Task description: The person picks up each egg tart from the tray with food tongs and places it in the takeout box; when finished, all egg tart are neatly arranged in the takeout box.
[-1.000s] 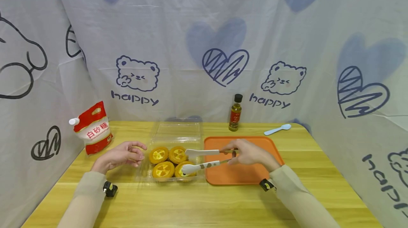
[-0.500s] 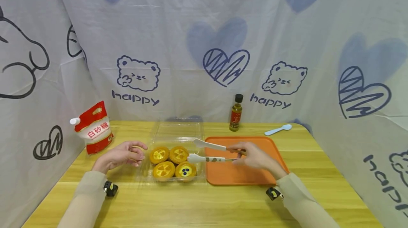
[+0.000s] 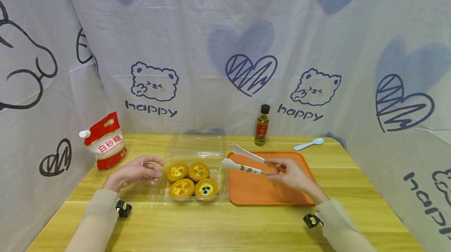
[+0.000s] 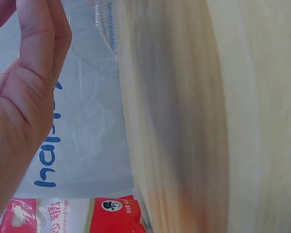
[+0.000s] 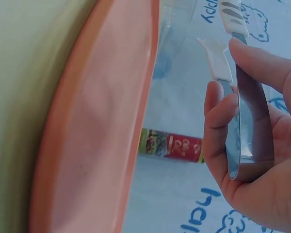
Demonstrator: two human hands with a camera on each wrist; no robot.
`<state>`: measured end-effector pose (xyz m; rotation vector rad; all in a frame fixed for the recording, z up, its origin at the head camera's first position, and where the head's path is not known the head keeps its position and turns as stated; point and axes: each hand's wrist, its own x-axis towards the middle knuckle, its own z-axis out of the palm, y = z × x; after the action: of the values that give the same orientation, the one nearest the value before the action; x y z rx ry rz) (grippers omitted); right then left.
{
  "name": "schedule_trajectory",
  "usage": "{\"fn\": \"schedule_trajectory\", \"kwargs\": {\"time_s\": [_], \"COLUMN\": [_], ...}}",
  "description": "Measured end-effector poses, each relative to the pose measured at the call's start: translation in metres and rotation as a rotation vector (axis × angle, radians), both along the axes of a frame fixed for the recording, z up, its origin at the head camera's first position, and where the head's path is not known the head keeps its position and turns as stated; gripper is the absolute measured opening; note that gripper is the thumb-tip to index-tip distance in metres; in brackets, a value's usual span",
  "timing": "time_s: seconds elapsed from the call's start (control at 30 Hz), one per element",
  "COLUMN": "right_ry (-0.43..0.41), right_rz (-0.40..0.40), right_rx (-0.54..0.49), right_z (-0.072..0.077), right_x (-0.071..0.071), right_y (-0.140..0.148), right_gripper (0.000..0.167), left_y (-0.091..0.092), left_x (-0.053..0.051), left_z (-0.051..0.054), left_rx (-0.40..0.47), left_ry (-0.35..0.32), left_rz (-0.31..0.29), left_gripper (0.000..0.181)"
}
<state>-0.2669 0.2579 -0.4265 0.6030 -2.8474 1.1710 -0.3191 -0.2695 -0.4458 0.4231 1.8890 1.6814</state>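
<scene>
My right hand [image 3: 290, 173] grips a pair of tongs [image 3: 246, 168] with white tips and metal arms, held over the orange tray [image 3: 271, 193]. Nothing sits between the spread tips; in the right wrist view the thumb and fingers wrap the metal arms of the tongs [image 5: 252, 131]. A clear plastic box [image 3: 222, 189] with its lid raised holds several egg tarts [image 3: 181, 187]. One tart [image 3: 206, 188], front right, has dark blue berries on top; the others carry yellow pieces. My left hand [image 3: 137, 171] hovers beside the box's left side, fingers loosely bent, holding nothing.
A red and white sugar bag [image 3: 107, 142] with a white cap stands at the left. Behind the tray are a black-capped bottle [image 3: 261, 126] and a light blue spoon [image 3: 308, 144]. A printed cloth [image 3: 201, 103] hangs along the table's back edge.
My right hand has drawn the tongs rightward, from above the tarts to over the tray, uncovering the berry-topped tart. The left hand has stayed in place.
</scene>
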Motion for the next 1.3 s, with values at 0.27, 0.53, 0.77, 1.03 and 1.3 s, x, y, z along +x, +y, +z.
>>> {"fn": "schedule_trajectory", "kwargs": {"time_s": [0.27,0.53,0.77,1.03,1.3], "right_ry": [-0.053,-0.116,-0.114,-0.178,-0.188], "right_rz": [-0.062,-0.132,-0.181,-0.24,-0.294], "right_rx": [-0.094,-0.282,-0.312,-0.347,-0.313], "right_z": [-0.011,-0.016,-0.022,-0.024,-0.025], "right_x": [0.002,0.005,0.007,0.009,0.011], "right_y": [0.018,0.035,0.049,0.062,0.074], "right_gripper": [0.05,0.058,0.06,0.057,0.057], "left_y": [0.0,0.001,0.0,0.001,0.002], "left_x": [-0.001,0.0,-0.001,0.0,0.002], "left_z": [0.0,0.0,-0.001,0.0,0.001], "left_rx": [-0.007,-0.011,-0.019,-0.002,0.007], "left_ry": [0.003,-0.004,-0.006,0.005,0.003], "left_rz": [0.001,0.014,0.016,0.003,0.008], "left_gripper": [0.048,0.049,0.05,0.047,0.045]}}
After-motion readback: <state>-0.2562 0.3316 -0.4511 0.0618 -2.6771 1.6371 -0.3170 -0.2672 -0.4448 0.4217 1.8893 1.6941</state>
